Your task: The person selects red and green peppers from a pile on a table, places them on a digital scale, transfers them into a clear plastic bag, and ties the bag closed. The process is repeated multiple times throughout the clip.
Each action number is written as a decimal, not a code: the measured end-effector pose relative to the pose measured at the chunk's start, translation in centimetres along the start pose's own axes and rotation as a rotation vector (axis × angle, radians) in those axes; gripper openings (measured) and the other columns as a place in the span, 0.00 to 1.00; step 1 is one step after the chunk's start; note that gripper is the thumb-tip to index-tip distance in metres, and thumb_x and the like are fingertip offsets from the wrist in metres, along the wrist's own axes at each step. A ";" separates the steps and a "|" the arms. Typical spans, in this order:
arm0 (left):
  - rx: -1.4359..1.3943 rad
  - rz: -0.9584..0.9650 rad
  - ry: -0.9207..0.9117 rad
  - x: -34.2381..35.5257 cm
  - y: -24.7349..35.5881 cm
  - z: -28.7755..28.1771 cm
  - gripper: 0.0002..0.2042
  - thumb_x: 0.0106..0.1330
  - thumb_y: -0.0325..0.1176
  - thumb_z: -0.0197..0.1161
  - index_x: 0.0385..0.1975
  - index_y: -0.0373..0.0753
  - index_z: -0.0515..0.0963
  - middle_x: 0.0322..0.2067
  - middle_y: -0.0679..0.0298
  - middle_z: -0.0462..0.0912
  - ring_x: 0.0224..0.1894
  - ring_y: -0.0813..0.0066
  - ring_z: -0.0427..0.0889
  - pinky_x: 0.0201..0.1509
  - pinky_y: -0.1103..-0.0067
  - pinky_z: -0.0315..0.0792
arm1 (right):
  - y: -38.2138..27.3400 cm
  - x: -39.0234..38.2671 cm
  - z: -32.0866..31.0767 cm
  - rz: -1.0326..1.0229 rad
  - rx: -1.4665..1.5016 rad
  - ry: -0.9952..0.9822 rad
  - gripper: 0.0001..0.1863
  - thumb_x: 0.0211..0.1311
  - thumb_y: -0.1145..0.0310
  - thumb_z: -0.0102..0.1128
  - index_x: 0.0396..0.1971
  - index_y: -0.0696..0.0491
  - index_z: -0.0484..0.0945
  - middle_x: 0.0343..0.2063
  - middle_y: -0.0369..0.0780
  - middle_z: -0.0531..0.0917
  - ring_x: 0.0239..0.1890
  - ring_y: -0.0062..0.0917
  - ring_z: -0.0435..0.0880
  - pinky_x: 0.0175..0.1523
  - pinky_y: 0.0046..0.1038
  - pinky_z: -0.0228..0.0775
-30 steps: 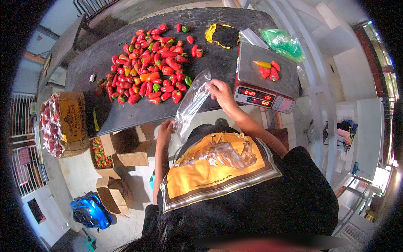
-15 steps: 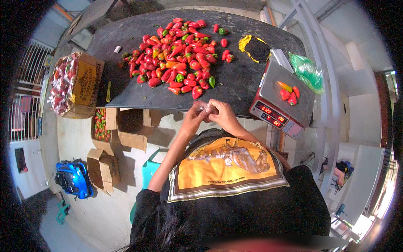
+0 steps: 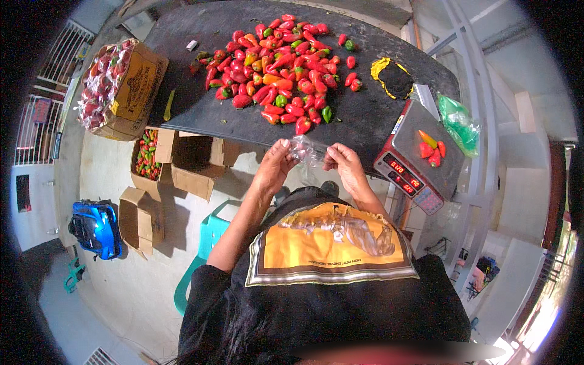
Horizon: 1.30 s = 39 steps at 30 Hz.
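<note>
A thin clear plastic bag (image 3: 308, 149) is stretched between my two hands at the near edge of the dark table. My left hand (image 3: 277, 160) pinches one side of it, and my right hand (image 3: 345, 162) pinches the other. Beyond them lies a big heap of mostly red peppers (image 3: 286, 64), with a few orange and green ones mixed in. On the right, a digital scale (image 3: 406, 143) with a lit red display carries several peppers (image 3: 432, 149), one of them orange-yellow. Whether anything is inside the bag cannot be made out.
At the left stands a carton (image 3: 139, 91) filled with bagged peppers. Below the table edge are an open box of peppers (image 3: 148, 152) and empty cartons (image 3: 198, 173). Green plastic bags (image 3: 459, 125) lie beside the scale. A teal stool (image 3: 210, 237) and a blue backpack (image 3: 96, 228) are on the floor.
My hands were close together over the crumpled plastic; now they are apart, with the bag spread between them. The whole view has shifted slightly.
</note>
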<state>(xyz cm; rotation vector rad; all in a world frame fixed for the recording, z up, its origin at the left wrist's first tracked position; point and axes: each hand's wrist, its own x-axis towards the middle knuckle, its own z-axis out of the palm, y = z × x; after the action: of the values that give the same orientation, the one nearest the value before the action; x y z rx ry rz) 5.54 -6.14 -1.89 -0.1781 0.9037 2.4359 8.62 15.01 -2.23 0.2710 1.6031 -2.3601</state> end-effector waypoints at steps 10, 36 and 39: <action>-0.109 -0.015 -0.156 -2.3 3.2 0.4 0.08 0.65 0.37 0.58 0.34 0.40 0.72 0.25 0.73 0.72 0.26 0.84 0.72 0.29 0.84 0.68 | -4.4 1.2 3.9 0.077 0.598 -0.023 0.09 0.65 0.63 0.53 0.28 0.51 0.72 0.24 0.34 0.75 0.26 0.20 0.74 0.33 0.24 0.69; 0.776 0.454 0.242 -2.9 -0.1 1.1 0.11 0.56 0.21 0.60 0.19 0.37 0.64 0.18 0.73 0.67 0.20 0.86 0.64 0.20 0.86 0.59 | -4.0 -2.4 4.8 -0.179 -0.189 -0.071 0.04 0.60 0.69 0.57 0.31 0.52 0.72 0.20 0.27 0.71 0.23 0.07 0.67 0.25 0.14 0.58; 1.047 0.790 0.455 -2.0 1.5 2.9 0.15 0.58 0.19 0.57 0.17 0.39 0.58 0.26 0.65 0.71 0.30 0.78 0.70 0.37 0.81 0.67 | -4.8 -3.6 4.3 -0.381 -0.819 0.061 0.06 0.56 0.74 0.59 0.29 0.55 0.70 0.20 0.29 0.70 0.22 0.10 0.66 0.26 0.16 0.57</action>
<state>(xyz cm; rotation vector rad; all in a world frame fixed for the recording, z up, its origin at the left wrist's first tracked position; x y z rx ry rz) 6.59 -6.11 1.83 0.0358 2.7135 2.1599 10.49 13.13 4.69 -0.1519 2.6555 -1.6930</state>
